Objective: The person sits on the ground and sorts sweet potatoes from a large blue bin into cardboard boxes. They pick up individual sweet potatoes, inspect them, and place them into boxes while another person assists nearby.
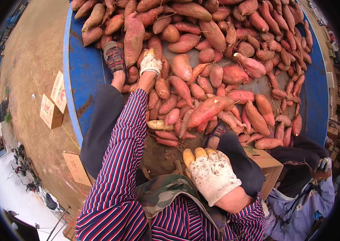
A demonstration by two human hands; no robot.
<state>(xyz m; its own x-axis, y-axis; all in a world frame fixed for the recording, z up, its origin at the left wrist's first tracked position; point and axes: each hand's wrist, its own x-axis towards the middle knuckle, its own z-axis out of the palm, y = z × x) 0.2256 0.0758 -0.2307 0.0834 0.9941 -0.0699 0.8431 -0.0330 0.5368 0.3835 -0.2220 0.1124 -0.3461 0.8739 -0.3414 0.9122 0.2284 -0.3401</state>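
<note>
My left hand (pixel 151 64) wears a soiled white glove with yellow fingertips. It reaches in among the sweet potatoes beside my left shoe (pixel 115 55), its fingertips against a reddish sweet potato (pixel 155 45). Whether the fingers grip it is hidden. A large, long sweet potato (pixel 133 39) lies just left of that hand. Near my lap, my right hand (pixel 210 171) wears a matching muddy glove, back up and fingers bent; its palm is out of sight. Before me lies a big two-lobed sweet potato (pixel 209 110) atop smaller ones, with a pale yellowish one (pixel 160 125) at their near edge.
Blue metal sides (pixel 87 75) bound the bed with the heap of sweet potatoes (pixel 188 12). A cardboard carton (pixel 266 161) stands right of my leg. Beyond it sits a co-worker (pixel 300 195) with a gloved hand (pixel 323 165). Printed cartons (pixel 51 111) lie on the ground at left.
</note>
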